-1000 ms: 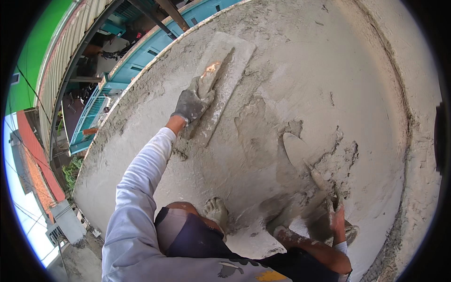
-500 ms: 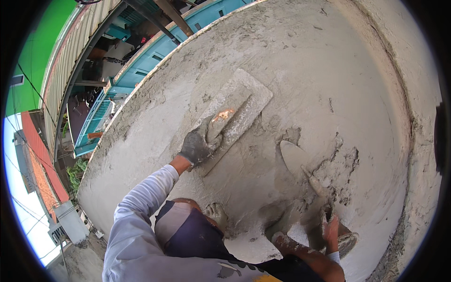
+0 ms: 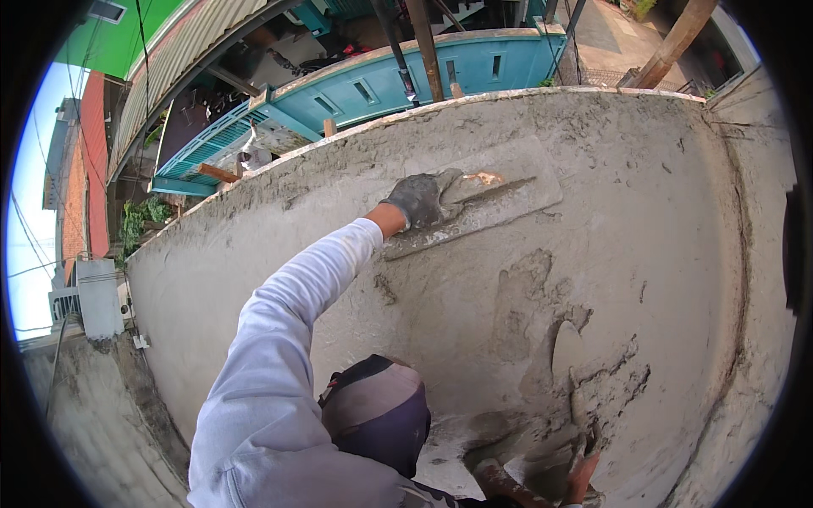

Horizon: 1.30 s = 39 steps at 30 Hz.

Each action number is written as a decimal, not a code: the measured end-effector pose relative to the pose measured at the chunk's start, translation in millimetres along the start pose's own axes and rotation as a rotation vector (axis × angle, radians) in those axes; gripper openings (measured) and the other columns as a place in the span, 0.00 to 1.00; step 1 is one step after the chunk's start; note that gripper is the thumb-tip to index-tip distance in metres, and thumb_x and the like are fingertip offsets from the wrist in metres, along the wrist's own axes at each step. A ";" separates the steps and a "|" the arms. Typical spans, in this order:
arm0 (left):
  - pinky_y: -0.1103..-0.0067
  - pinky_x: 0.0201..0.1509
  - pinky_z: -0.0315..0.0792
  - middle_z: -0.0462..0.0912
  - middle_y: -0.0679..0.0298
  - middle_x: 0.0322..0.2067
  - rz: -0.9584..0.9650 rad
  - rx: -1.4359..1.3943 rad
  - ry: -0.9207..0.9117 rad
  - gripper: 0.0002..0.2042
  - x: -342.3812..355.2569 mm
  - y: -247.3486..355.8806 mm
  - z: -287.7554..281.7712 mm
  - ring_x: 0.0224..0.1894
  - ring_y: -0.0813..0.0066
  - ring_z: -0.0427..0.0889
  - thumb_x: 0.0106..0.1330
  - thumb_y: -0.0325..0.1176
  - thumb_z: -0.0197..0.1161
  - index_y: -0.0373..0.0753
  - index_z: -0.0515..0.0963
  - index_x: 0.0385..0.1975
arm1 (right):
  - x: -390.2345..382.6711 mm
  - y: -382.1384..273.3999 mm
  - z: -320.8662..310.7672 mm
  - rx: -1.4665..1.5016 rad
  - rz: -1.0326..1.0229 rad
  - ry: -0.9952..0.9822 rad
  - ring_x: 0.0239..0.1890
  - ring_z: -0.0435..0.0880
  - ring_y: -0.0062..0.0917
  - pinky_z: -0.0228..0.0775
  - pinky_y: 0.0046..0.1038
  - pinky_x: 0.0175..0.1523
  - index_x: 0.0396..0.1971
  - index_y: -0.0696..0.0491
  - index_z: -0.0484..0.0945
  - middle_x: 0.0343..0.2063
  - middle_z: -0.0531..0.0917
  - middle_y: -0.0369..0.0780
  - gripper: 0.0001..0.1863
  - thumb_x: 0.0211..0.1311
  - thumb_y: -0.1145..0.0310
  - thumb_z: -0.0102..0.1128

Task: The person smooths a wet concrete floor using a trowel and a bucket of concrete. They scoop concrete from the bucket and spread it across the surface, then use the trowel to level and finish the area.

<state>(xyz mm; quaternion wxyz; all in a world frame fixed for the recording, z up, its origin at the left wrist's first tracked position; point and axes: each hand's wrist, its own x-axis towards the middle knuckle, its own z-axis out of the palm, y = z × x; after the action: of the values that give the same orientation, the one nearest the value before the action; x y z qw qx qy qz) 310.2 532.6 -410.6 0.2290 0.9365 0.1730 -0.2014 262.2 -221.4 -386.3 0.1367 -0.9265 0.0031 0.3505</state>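
My left hand (image 3: 419, 201), in a dark, cement-smeared glove, is closed around the handle of a long rectangular plastering float (image 3: 535, 173). The float's flat plate lies against the wet grey mortar (image 3: 457, 313). Low on the right, my bare right hand (image 3: 583, 467) is closed on the handle of a leaf-bladed trowel (image 3: 566, 351), which rests at a mound of rough mortar (image 3: 614, 381). Mortar smears partly hide the trowel and the fingers. Between my arms bulges purple, pale and black cloth (image 3: 381, 415), apparently over my bent knee.
Beyond the mortar's far edge stands a turquoise wall (image 3: 364, 89) with a gate (image 3: 199, 148). A grooved plaster edge (image 3: 738, 254) runs down the right. To the left are a grey box (image 3: 99, 296) and a concrete ledge (image 3: 106, 398). Wooden posts (image 3: 426, 51) rise at the back.
My left hand has slid the float away from me and to the right, turning it flatter across the view. The view has tilted up, showing more of the turquoise wall. The trowel stays at the mortar mound.
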 end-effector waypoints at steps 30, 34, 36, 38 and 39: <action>0.67 0.49 0.75 0.83 0.48 0.40 0.260 -0.121 0.435 0.16 265.2 -24.4 -14.3 0.43 0.50 0.82 0.50 0.38 0.64 0.36 0.83 0.36 | 89.7 -200.0 -30.7 0.187 -0.109 -0.185 0.43 0.82 0.40 0.72 0.34 0.49 0.60 0.52 0.67 0.43 0.81 0.49 0.25 0.61 0.74 0.57; 0.67 0.48 0.74 0.82 0.44 0.39 0.202 0.234 -0.047 0.22 237.1 75.8 -52.1 0.44 0.50 0.81 0.57 0.46 0.61 0.37 0.80 0.46 | 93.2 -182.2 -75.2 0.080 -0.165 0.052 0.45 0.81 0.38 0.71 0.34 0.51 0.61 0.52 0.67 0.46 0.80 0.50 0.25 0.63 0.73 0.55; 0.65 0.56 0.69 0.78 0.45 0.48 0.155 0.141 -0.009 0.40 198.7 43.7 -61.7 0.51 0.49 0.78 0.62 0.65 0.52 0.47 0.56 0.68 | 93.0 -147.7 -76.2 -0.077 -0.308 0.145 0.45 0.80 0.37 0.70 0.34 0.51 0.61 0.55 0.66 0.47 0.79 0.50 0.25 0.63 0.73 0.54; 0.67 0.56 0.69 0.78 0.46 0.50 0.169 0.101 0.161 0.38 166.5 -5.7 -66.2 0.54 0.51 0.77 0.61 0.61 0.58 0.48 0.58 0.68 | 89.5 -145.6 -60.2 0.356 -0.101 0.094 0.45 0.78 0.32 0.71 0.33 0.50 0.60 0.58 0.65 0.46 0.78 0.48 0.24 0.64 0.72 0.54; 0.68 0.55 0.69 0.79 0.48 0.49 0.138 0.124 0.152 0.38 157.8 -10.9 -68.8 0.52 0.53 0.79 0.59 0.58 0.62 0.48 0.59 0.67 | 87.0 -153.0 -56.0 0.520 -0.002 0.060 0.44 0.78 0.30 0.71 0.32 0.50 0.60 0.59 0.65 0.45 0.78 0.48 0.24 0.65 0.71 0.53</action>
<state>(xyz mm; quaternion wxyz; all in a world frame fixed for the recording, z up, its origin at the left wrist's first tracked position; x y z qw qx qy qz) 461.8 612.6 -430.5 0.1703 0.9711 0.1120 -0.1239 379.7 -80.6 -364.3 0.3703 -0.8703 0.0961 0.3103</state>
